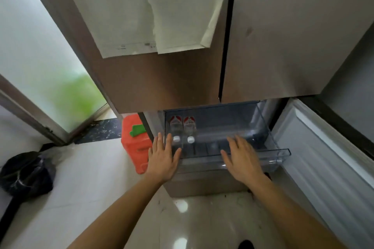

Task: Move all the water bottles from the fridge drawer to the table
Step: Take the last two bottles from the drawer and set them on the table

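Head view looks down the front of a tall brown fridge [162, 79] to a clear plastic drawer [263, 127] pulled out at its foot. Two water bottles [183, 128] lie side by side in the left part of that drawer, white caps pointing toward the person and red labels at the far end; the rest of the drawer shows no other bottles. Both arms reach forward, bare to the elbow. The left hand [163, 158] is flat, palm down, fingers spread apart, at the drawer's near left corner with its fingertips just short of the nearer bottle's cap; whether it touches the rim I cannot tell. The right hand [241, 159] is likewise flat with the fingers apart, over the front lip of the drawer toward the middle, a little blurred. Neither hand grips anything. Beside the fridge on the left stands an orange plastic container [134, 145] with a green bit on top, and farther left a dark bag [26, 174] sits on the pale tiled floor [91, 188]. To the right the lower fridge door [327, 147] stands open, its white inner face showing. Pale papers [149, 10] hang on the upper left door.
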A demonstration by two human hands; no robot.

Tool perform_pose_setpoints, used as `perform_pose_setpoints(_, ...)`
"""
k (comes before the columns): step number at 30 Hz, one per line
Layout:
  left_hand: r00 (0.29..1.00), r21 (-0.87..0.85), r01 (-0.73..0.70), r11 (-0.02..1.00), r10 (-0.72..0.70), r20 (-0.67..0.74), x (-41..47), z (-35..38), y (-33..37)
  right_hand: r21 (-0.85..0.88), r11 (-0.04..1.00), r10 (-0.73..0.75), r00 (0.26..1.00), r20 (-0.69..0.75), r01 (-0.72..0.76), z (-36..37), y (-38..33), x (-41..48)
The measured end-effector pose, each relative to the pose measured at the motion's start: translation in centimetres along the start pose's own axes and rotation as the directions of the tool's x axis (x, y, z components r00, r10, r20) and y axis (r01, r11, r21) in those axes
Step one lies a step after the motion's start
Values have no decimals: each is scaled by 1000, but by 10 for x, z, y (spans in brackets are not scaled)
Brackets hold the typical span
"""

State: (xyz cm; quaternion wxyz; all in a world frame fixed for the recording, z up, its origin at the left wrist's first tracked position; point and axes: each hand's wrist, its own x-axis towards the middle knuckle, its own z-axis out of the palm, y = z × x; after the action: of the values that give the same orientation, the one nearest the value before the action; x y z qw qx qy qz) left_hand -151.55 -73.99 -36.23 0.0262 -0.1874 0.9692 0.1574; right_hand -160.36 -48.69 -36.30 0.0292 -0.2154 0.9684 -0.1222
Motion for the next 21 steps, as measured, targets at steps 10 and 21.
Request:
perform_pose_setpoints(10, 966, 51, 240, 969, -244, 82, 24, 28, 16, 164, 978, -190, 873, 450, 129, 15, 13, 85)
perform_pose_setpoints(21, 970, 5, 180, 984, -178, 168, 25, 20, 13, 259, 961, -242, 754, 611, 99, 60, -51, 141)
